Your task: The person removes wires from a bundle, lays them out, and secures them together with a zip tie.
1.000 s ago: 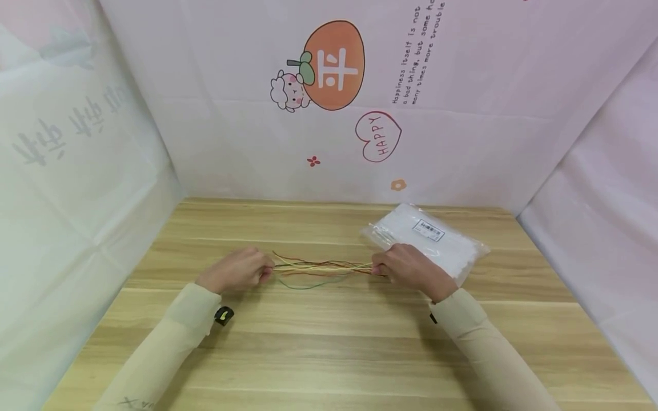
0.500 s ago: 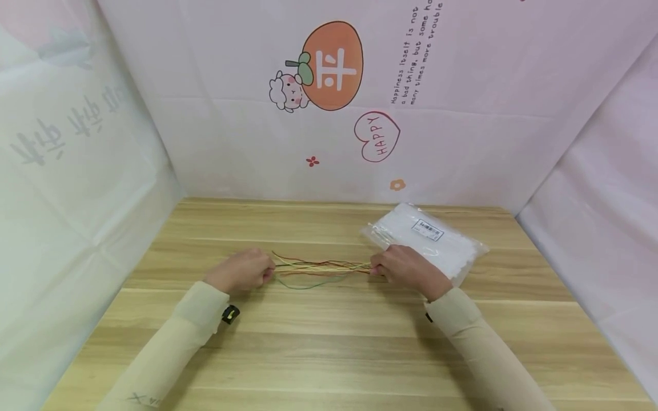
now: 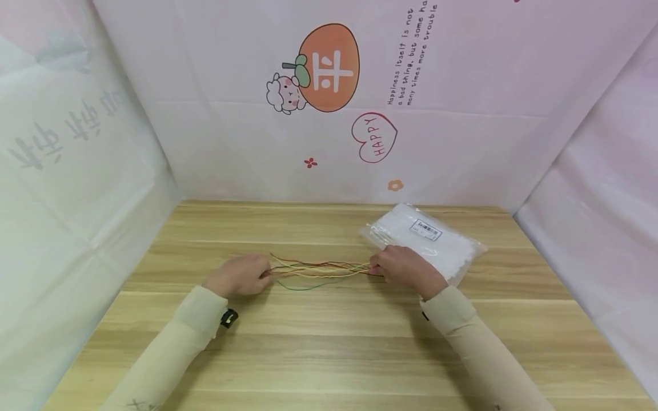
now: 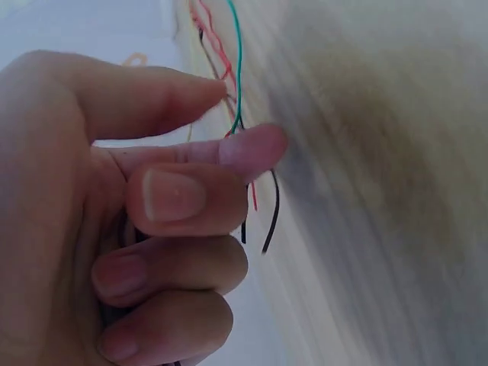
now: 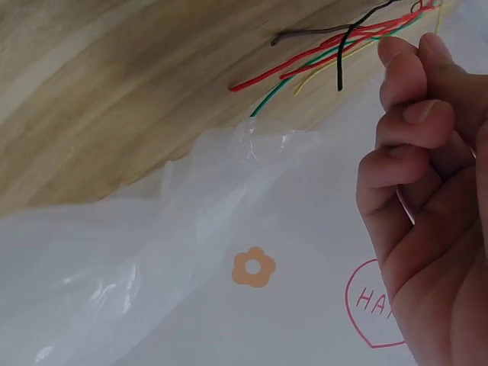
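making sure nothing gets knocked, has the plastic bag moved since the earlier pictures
No, not visibly: in the head view, the plastic bag holds the same place against the printed orange flower, shifted neither left nor right.

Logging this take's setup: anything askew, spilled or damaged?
No spill or damage visible. Two oddities: the green wire bows out toward the near side, apart from the other wires; and the heart print reads sideways, as if its sheet were hung rotated.

Wood-grain table (image 3: pixel 329 342), a labelled clear plastic packet (image 3: pixel 424 235) on its right rear.
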Demonstrator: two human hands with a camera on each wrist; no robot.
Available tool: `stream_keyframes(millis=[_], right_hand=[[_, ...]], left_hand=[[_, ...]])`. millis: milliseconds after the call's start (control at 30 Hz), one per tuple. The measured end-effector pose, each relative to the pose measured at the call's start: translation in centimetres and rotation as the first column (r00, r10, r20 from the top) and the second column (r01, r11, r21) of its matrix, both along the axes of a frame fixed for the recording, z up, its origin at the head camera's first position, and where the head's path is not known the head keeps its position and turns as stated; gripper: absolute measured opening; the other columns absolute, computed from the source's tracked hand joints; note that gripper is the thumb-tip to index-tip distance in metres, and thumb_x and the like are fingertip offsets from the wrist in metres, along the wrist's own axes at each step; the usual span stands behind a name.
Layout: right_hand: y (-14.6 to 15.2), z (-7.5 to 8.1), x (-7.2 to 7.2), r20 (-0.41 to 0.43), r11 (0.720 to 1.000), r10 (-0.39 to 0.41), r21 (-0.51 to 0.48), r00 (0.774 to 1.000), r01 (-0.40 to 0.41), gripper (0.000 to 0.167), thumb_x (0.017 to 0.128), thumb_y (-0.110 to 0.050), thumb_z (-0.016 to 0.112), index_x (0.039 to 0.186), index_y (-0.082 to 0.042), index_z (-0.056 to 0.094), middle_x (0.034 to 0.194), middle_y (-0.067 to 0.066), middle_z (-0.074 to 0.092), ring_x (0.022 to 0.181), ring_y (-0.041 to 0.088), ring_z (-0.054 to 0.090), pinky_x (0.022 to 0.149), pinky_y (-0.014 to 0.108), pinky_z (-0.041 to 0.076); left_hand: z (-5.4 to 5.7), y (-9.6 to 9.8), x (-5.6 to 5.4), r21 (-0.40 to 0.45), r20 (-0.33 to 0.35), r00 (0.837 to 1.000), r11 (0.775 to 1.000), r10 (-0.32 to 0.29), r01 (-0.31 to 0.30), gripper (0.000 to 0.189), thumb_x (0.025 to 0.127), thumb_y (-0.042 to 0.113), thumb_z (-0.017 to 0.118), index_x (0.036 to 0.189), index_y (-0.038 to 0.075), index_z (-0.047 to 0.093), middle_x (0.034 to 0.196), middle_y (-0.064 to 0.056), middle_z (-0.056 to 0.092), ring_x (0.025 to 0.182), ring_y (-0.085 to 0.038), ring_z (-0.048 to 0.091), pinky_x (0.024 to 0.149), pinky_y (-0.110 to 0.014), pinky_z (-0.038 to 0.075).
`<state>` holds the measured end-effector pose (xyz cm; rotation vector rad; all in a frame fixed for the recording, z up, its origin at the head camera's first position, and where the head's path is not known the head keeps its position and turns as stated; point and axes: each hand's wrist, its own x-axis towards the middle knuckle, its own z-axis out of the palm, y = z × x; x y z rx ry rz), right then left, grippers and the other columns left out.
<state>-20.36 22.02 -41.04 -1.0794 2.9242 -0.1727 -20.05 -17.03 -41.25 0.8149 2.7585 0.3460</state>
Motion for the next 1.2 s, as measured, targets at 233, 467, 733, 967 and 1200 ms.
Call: stream_keyframes(millis=[233, 467, 733, 967, 1200], right_hand=[[0.4, 0.9, 0.2, 0.016, 0.997, -0.043, -0.066, 0.999, 0.044, 0.036, 0.099, -0.027, 0.075, 0.069, -0.02, 0.056, 0.06, -0.011, 0.044, 0.056, 0.004, 0.037, 0.056, 0.022, 0.034], [1.2, 1.9, -0.1, -0.02, 0.988, -0.135, -0.073, 0.991, 0.133, 0.037, 0.098, -0.025, 0.076, 0.068, -0.018, 0.054, 0.06, -0.008, 0.047, 0.058, 0.01, 0.042, 0.058, 0.027, 0.037], [-0.2, 3.2, 0.7, -0.077, 0.987, -0.088, -0.143, 0.993, 0.076, 0.034, 0.098, -0.021, 0.076, 0.071, -0.017, 0.055, 0.061, -0.01, 0.047, 0.057, 0.006, 0.04, 0.057, 0.024, 0.036], [-3.7, 3.9, 2.3, -0.126, 0.969, 0.097, -0.213, 0.987, -0.123, 0.018, 0.099, -0.017, 0.075, 0.084, -0.012, 0.068, 0.072, -0.008, 0.063, 0.061, -0.001, 0.046, 0.059, 0.018, 0.042], [-7.0, 3.7, 3.7, -0.231, 0.939, 0.19, -0.242, 0.954, -0.245, 0.011, 0.101, -0.017, 0.073, 0.099, -0.007, 0.078, 0.088, 0.0, 0.077, 0.073, 0.007, 0.066, 0.066, 0.022, 0.056]], left_hand=[[0.8, -0.4, 0.3, 0.002, -0.074, 0.997, 1.0, -0.022, 0.022, 0.028, 0.105, 0.015, 0.061, 0.077, 0.017, 0.058, 0.067, 0.004, 0.047, 0.061, -0.01, 0.043, 0.06, -0.027, 0.037], [0.4, 0.4, 0.3, 0.156, -0.072, 0.991, 0.981, -0.109, 0.119, 0.019, 0.107, 0.014, 0.061, 0.088, 0.012, 0.064, 0.068, 0.007, 0.045, 0.061, -0.005, 0.04, 0.062, -0.023, 0.038], [0.8, 2.4, 0.5, 0.28, 0.017, 0.987, 0.949, -0.157, 0.146, 0.014, 0.106, 0.008, 0.058, 0.112, 0.002, 0.069, 0.068, 0.008, 0.046, 0.059, -0.003, 0.038, 0.065, -0.022, 0.042], [0.9, 5.0, 0.6, 0.338, 0.034, 0.973, 0.918, -0.23, 0.205, 0.025, 0.107, 0.018, 0.064, 0.123, -0.001, 0.067, 0.068, 0.01, 0.041, 0.059, -0.001, 0.036, 0.076, -0.024, 0.048], [1.0, 7.9, 0.9, 0.407, 0.054, 0.954, 0.879, -0.294, 0.247, 0.024, 0.105, 0.014, 0.064, 0.126, 0.001, 0.065, 0.073, 0.008, 0.05, 0.063, -0.001, 0.043, 0.066, -0.021, 0.043]])
